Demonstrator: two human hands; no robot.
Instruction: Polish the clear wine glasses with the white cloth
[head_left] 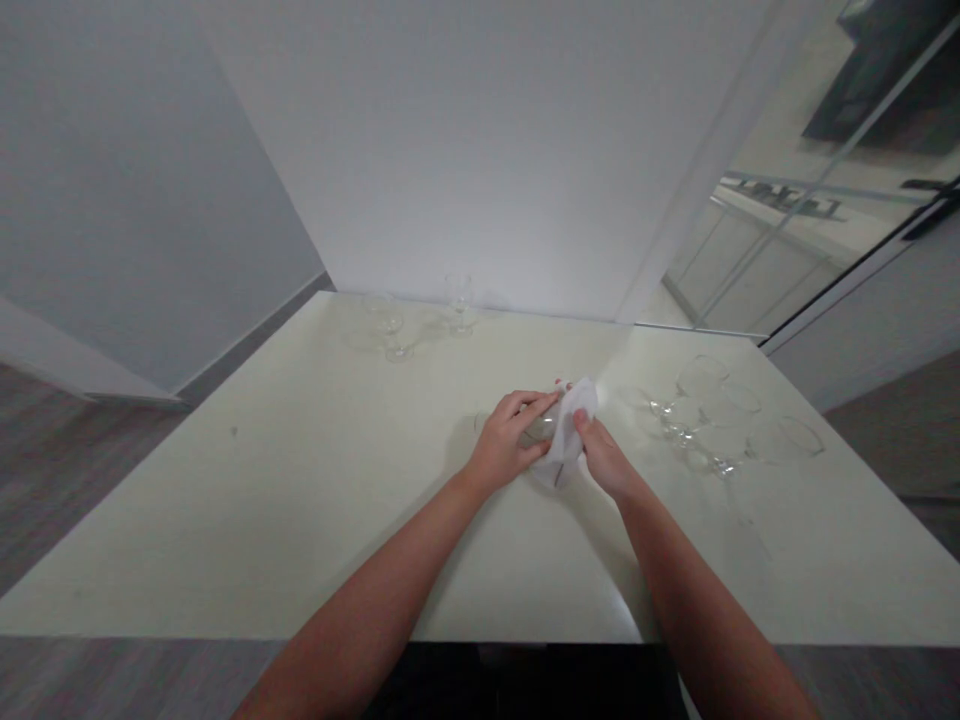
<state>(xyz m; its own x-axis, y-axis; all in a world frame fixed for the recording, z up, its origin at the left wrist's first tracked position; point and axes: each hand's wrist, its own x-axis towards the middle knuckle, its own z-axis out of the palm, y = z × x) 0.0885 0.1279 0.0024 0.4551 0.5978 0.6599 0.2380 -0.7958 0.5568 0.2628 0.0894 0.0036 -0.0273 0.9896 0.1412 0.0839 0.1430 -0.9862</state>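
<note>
My left hand (504, 442) is wrapped round a clear drinking glass (540, 425), which lies tilted on its side above the middle of the table. Fingers cover much of it, so its full shape is hidden. A thin white cloth or paper wipe (568, 440) is pinched in my right hand (604, 455) and pressed against the right end of the glass. The thumb lies on top of the wipe, while the other fingers are mostly behind it.
On the white table (300, 500), stemmed glasses (459, 310) stand at the back left. Several more clear glasses (720, 440) are grouped on the right, some lying down. A white wall (480, 150) borders the far edge, with glass panels (787, 230) at right.
</note>
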